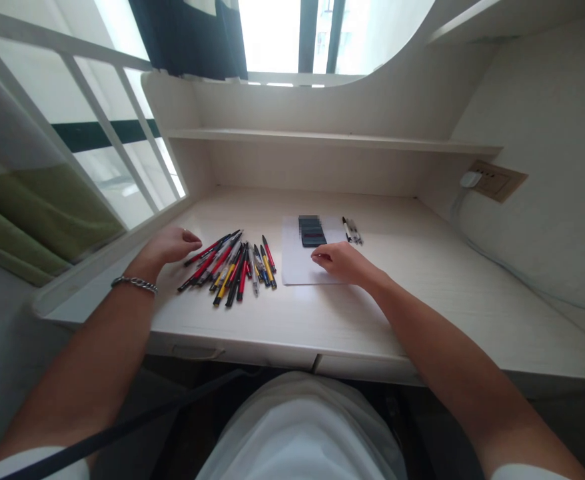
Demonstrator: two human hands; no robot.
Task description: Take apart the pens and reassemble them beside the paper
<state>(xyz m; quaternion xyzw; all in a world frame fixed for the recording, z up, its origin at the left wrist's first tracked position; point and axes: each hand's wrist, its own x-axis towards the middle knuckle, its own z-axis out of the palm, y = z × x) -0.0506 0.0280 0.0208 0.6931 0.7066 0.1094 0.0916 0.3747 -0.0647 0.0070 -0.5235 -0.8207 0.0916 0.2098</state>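
Observation:
My left hand (170, 245) rests on the desk just left of a loose pile of pens (217, 267), its fingers curled in and no pen showing in them. The pens are red, black, yellow and clear, lying crossed over each other. Over the right part of a white sheet of paper (297, 272) is my right hand (340, 259), with fingertips drawn together and nothing visible sticking out. A dark, phone-like flat object (313, 231), partly pixelated, lies on the paper just beyond those fingers. Several pens (353, 231) lie in a small group at the paper's upper right.
The white desk (282, 327) has drawers along its front and a shelf (322, 138) across the back. A slatted rail (107, 127) runs on the left. On the right wall, a plug sits in a socket (497, 180), its cable (507, 267) hanging along the desk side.

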